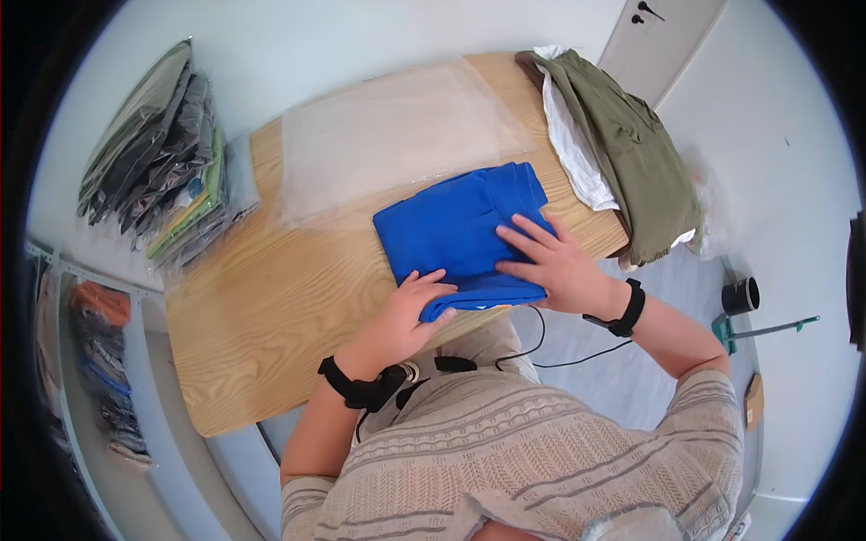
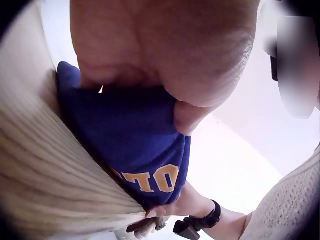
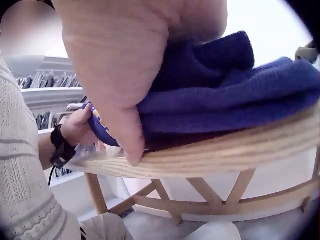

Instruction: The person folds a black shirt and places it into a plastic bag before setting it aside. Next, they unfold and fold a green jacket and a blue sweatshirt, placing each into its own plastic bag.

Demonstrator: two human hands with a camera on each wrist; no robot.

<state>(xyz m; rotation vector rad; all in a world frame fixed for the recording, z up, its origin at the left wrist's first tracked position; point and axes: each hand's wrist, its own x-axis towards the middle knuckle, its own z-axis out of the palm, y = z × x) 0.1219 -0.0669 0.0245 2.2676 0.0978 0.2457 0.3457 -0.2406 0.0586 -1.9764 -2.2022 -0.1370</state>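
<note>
A folded blue garment (image 1: 451,216) lies at the near edge of the wooden table, its front strip turned up. Yellow letters (image 2: 155,180) with pale outlines show on its underside in the left wrist view. At the near left corner my left hand (image 1: 406,311) pinches the cloth, fingers on top and thumb at the front edge. My right hand (image 1: 555,269) rests on the right side with fingers spread over the fabric. From the right wrist, the right thumb (image 3: 131,137) points down in front of the stacked folds (image 3: 225,107), close to the table edge.
Clear plastic bags (image 1: 388,135) lie flat at the back of the wooden table (image 1: 271,334). Bagged clothes (image 1: 171,153) are piled at the left. An olive garment (image 1: 622,144) and white cloth drape over the right end. Shelves (image 1: 153,361) with packed clothes stand lower left.
</note>
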